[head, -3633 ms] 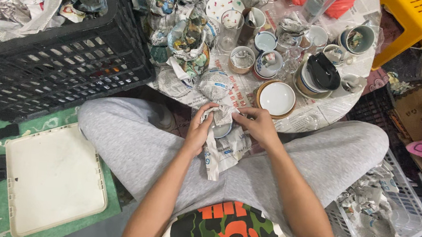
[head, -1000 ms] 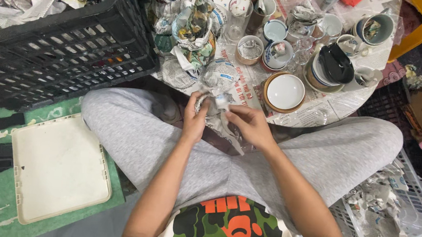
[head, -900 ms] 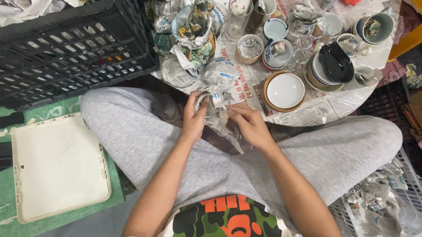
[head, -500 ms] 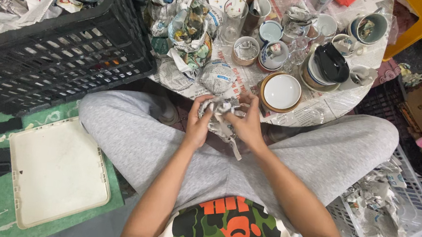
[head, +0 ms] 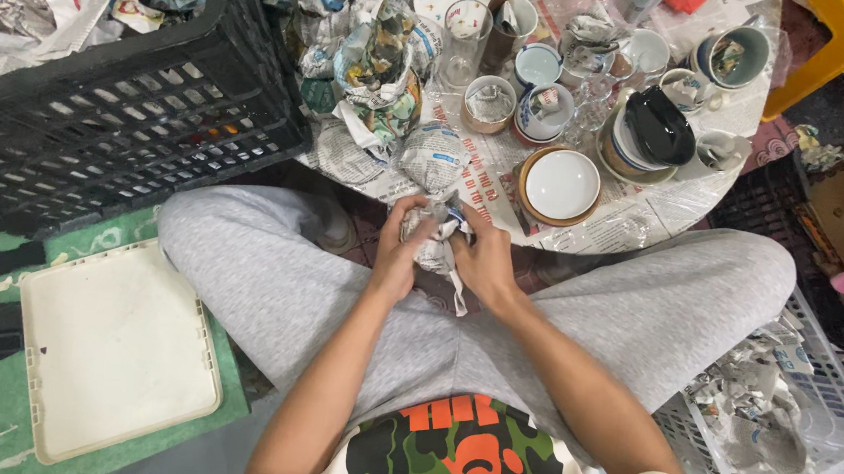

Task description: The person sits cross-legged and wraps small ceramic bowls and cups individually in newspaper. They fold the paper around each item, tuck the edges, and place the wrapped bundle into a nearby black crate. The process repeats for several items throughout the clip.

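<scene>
Both my hands hold a small object wrapped in newspaper (head: 439,240) over my lap, just in front of the round table's edge. My left hand (head: 400,255) grips its left side and my right hand (head: 483,260) presses the paper on its right side. A loose tail of paper hangs down between my hands. What is inside the wrapping is hidden. Another newspaper-wrapped bundle (head: 431,158) lies on the table just beyond my hands.
The round table (head: 644,219) carries a white bowl (head: 561,185), cups, glasses, a black dish (head: 659,125) and wrapped bundles. A black crate (head: 109,132) with paper stands left, a white tray lid (head: 117,348) lower left, a clear basket (head: 778,426) with crumpled paper right.
The flat newspaper sheet that hung over my lap has been gathered tightly around the object. My hands have closed in on the bundle and shifted slightly toward the table.
</scene>
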